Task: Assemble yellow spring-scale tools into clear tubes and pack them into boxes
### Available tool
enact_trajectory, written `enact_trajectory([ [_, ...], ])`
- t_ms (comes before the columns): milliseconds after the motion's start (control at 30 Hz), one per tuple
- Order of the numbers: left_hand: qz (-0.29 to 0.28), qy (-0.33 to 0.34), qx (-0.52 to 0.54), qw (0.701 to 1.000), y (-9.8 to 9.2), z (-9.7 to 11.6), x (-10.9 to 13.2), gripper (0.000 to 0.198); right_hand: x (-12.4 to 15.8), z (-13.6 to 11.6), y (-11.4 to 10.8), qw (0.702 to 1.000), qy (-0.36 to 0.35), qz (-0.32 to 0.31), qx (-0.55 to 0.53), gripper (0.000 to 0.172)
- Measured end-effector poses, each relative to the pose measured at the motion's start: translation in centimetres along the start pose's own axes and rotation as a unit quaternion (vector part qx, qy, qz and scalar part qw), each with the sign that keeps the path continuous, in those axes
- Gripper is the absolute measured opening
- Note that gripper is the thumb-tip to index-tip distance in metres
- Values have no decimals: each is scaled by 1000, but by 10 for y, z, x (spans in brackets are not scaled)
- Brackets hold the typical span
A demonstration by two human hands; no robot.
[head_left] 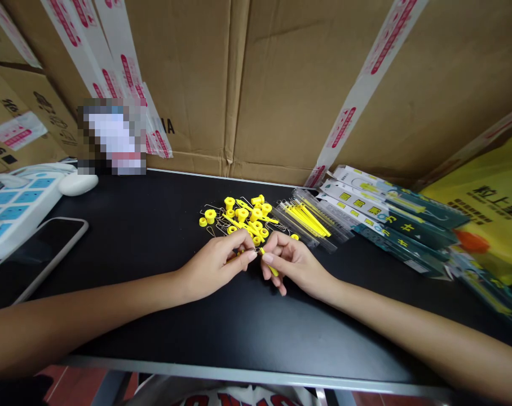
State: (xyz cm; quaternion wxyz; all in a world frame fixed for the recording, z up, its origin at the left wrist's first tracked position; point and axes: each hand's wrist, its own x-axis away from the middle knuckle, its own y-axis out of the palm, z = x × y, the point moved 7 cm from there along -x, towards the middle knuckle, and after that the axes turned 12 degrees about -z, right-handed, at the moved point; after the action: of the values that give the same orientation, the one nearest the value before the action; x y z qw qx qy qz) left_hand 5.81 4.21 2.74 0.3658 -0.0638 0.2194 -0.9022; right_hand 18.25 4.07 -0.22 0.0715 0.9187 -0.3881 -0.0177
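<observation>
1. Your left hand (216, 265) has thumb and index finger pinched together on a small metal piece (256, 250); a sliver of yellow shows beneath those fingers, but you cannot tell what it belongs to.
2. Your right hand (296, 262) pinches a yellow plastic strip (273, 270) between thumb and fingers, its lower end slanting down across them. Both sets of fingertips almost meet, just above the black tabletop (167, 327); whether the two pieces are joined is too small to tell.
3. Just beyond your fingers lies a loose pile: flanged yellow caps (210, 216), yellow rings (202, 221) and bent wire hooks (211, 230), overlapping, with more yellow strips mixed in.
4. Right of that pile, you have a bundle of yellow strips (309, 219) lying side by side, with clear plastic tubes (334, 217) next to it.
5. Farther right sit green-and-white cartons (391, 217) printed with yellow characters, and beyond them a yellow bag (488, 192).
6. Well off to your left are a smartphone (36, 265) with a dark screen, a white power strip (27, 206) with blue socket faces, and a white, mouse-shaped object (79, 184).
7. Behind everything, large cardboard boxes (307, 101) stand sealed with red-and-white tape (366, 84).
</observation>
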Motion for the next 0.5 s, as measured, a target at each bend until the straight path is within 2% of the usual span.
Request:
enact_trajectory([
  [100,-2,-15,50,999,2,-1,-1,14,0,0,2,1000,-3,-10,-3,28],
  [300,-28,-86,158,983,10,-11,2,19,0,1,4,999,8,-38,-13,26],
  [500,-28,-84,185,979,10,-10,2,20,-1,2,1,1000,7,-28,-8,27],
])
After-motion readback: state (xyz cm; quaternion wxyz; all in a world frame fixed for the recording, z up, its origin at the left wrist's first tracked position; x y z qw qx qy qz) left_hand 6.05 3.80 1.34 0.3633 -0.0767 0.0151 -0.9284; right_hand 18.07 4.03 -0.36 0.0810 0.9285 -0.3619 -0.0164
